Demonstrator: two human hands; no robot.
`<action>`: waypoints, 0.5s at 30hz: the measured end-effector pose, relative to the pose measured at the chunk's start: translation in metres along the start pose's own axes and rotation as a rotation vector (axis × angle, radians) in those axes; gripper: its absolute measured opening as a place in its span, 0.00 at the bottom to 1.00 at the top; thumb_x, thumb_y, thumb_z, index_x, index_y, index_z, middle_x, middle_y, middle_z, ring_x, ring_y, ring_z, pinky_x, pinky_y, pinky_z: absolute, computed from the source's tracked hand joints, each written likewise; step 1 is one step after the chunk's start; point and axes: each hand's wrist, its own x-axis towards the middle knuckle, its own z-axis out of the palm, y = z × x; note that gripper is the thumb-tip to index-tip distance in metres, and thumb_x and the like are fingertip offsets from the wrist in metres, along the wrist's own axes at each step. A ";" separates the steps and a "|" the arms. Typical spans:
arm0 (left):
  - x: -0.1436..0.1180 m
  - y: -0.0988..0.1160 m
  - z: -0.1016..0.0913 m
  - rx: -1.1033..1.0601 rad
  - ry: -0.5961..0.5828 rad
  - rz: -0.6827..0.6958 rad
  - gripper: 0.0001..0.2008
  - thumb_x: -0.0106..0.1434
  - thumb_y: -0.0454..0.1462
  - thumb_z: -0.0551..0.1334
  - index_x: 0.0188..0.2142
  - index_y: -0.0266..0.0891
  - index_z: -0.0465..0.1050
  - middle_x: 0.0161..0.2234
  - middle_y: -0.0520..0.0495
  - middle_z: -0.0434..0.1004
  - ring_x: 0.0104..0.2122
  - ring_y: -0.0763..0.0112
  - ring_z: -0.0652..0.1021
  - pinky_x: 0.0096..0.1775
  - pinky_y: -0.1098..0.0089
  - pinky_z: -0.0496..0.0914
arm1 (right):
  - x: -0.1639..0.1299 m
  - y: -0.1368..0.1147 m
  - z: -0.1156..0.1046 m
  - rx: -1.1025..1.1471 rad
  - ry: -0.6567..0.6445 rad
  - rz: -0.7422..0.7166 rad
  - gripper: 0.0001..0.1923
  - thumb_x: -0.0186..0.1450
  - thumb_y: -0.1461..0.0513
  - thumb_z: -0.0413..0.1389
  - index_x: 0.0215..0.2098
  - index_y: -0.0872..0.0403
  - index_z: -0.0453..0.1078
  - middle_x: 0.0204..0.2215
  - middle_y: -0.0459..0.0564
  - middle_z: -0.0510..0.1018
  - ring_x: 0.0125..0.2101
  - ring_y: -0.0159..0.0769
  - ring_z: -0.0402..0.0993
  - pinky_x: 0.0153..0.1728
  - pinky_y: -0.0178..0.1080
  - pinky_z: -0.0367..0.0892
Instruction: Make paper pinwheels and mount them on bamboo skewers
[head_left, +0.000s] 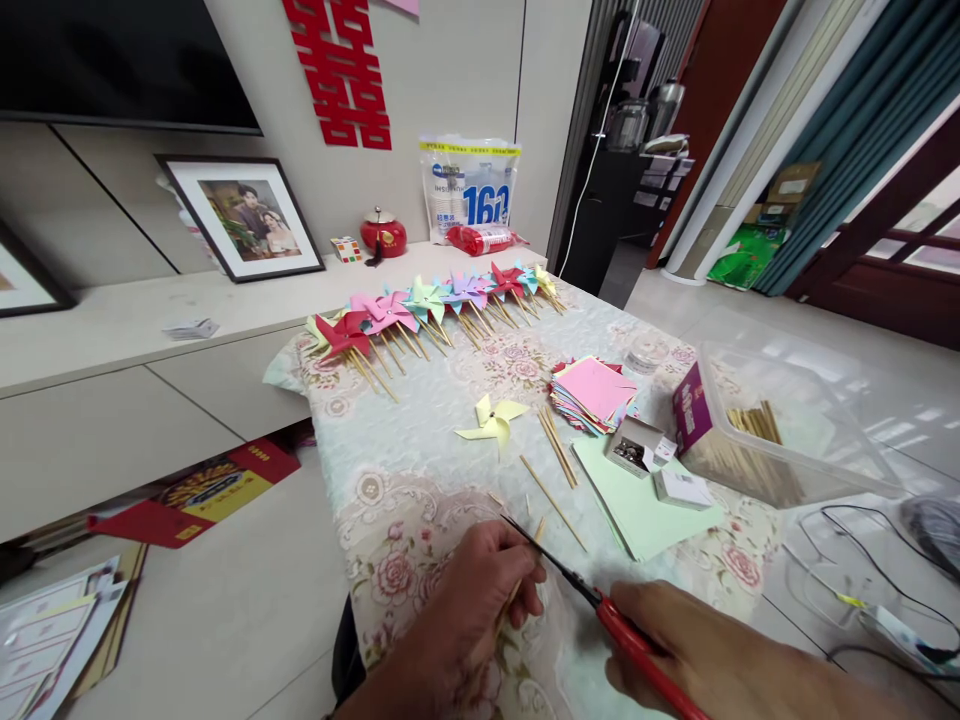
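Left hand (469, 600) low centre, fingers curled, pinching a thin wooden stick (516, 590) between thumb and fingertips; the stick runs up out of the fist toward upper right, tip just clear of the fingers. Right hand (720, 655) at lower right, closed around the red handles of the scissors (585, 585). Dark blades point up-left, tip right over the left hand's fingertips and crossing the stick there. Cannot tell if the blades are touching the stick or how far apart they are

Both hands sit over the near edge of the bench (420, 440), which has a floral cloth on it

Just beyond the left hand: a few loose sticks (556, 445) on the cloth, some short offcuts near the fingers. A pale yellow pinwheel (491, 420) lies flat past those, centre of the bench

To the right of the sticks: a light green paper sheet (637, 500) with two small boxes on it, one open box (634, 448) and one closed box (681, 488). Stack of coloured paper squares (594, 392), pink on top, behind them. Clear plastic tub (787, 430) at right holds more sticks

Far edge of the bench: a row of finished pinwheels (442, 300), red, pink, green, blue, sticks pointing toward the near side

Framed photo (251, 215) leans on the wall shelf at left
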 end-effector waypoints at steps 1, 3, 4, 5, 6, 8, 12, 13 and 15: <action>0.000 0.001 0.001 0.012 0.004 -0.007 0.03 0.46 0.36 0.60 0.21 0.37 0.68 0.16 0.52 0.71 0.13 0.78 0.68 0.16 0.76 0.54 | 0.000 -0.001 -0.001 0.001 -0.012 0.006 0.12 0.64 0.53 0.52 0.35 0.53 0.71 0.30 0.46 0.77 0.29 0.35 0.69 0.28 0.35 0.58; 0.000 0.003 0.001 0.051 0.013 -0.034 0.04 0.47 0.37 0.60 0.21 0.38 0.67 0.18 0.51 0.72 0.13 0.77 0.69 0.15 0.76 0.55 | 0.000 -0.004 -0.005 -0.010 -0.042 0.027 0.12 0.63 0.54 0.54 0.36 0.54 0.71 0.30 0.47 0.76 0.30 0.35 0.68 0.29 0.35 0.57; 0.000 0.004 0.002 0.076 0.013 -0.048 0.06 0.48 0.38 0.60 0.21 0.38 0.67 0.18 0.51 0.72 0.12 0.77 0.69 0.14 0.76 0.55 | 0.000 -0.005 -0.006 -0.013 -0.055 0.041 0.13 0.62 0.55 0.54 0.38 0.55 0.72 0.31 0.47 0.75 0.30 0.35 0.67 0.30 0.35 0.57; 0.000 0.004 0.002 0.099 0.010 -0.059 0.07 0.49 0.39 0.60 0.21 0.38 0.67 0.18 0.51 0.72 0.12 0.78 0.68 0.13 0.76 0.55 | 0.000 -0.007 -0.008 -0.011 -0.065 0.053 0.13 0.61 0.55 0.54 0.39 0.55 0.72 0.31 0.47 0.74 0.31 0.35 0.67 0.30 0.36 0.57; 0.000 0.005 0.002 0.115 0.005 -0.067 0.09 0.50 0.41 0.60 0.21 0.38 0.67 0.18 0.51 0.72 0.11 0.78 0.68 0.13 0.76 0.56 | 0.000 -0.009 -0.009 -0.004 -0.074 0.060 0.14 0.61 0.56 0.54 0.40 0.56 0.72 0.31 0.47 0.73 0.31 0.35 0.66 0.31 0.36 0.57; 0.000 0.004 0.002 0.129 -0.004 -0.071 0.10 0.51 0.42 0.61 0.22 0.38 0.67 0.19 0.51 0.73 0.11 0.78 0.68 0.13 0.77 0.56 | 0.001 -0.010 -0.011 0.022 -0.093 0.074 0.13 0.60 0.57 0.54 0.40 0.56 0.72 0.29 0.45 0.71 0.30 0.34 0.65 0.30 0.36 0.57; 0.000 0.002 0.002 0.125 -0.007 -0.046 0.12 0.53 0.44 0.62 0.23 0.38 0.67 0.20 0.51 0.74 0.12 0.79 0.69 0.13 0.78 0.57 | 0.003 -0.012 -0.012 0.061 -0.114 0.086 0.09 0.57 0.60 0.55 0.35 0.56 0.68 0.24 0.42 0.66 0.27 0.31 0.61 0.27 0.34 0.54; 0.000 0.001 0.001 0.126 -0.005 -0.042 0.13 0.54 0.45 0.63 0.23 0.38 0.67 0.20 0.51 0.74 0.12 0.79 0.69 0.13 0.78 0.57 | 0.002 -0.012 -0.012 0.063 -0.110 0.086 0.08 0.57 0.60 0.54 0.34 0.55 0.67 0.23 0.41 0.65 0.26 0.30 0.60 0.26 0.34 0.54; 0.001 0.000 0.001 0.130 0.000 -0.046 0.14 0.54 0.45 0.63 0.23 0.38 0.66 0.20 0.51 0.74 0.12 0.79 0.69 0.13 0.78 0.57 | 0.002 -0.012 -0.011 0.066 -0.093 0.076 0.06 0.56 0.61 0.54 0.32 0.55 0.66 0.23 0.41 0.65 0.25 0.30 0.60 0.24 0.33 0.53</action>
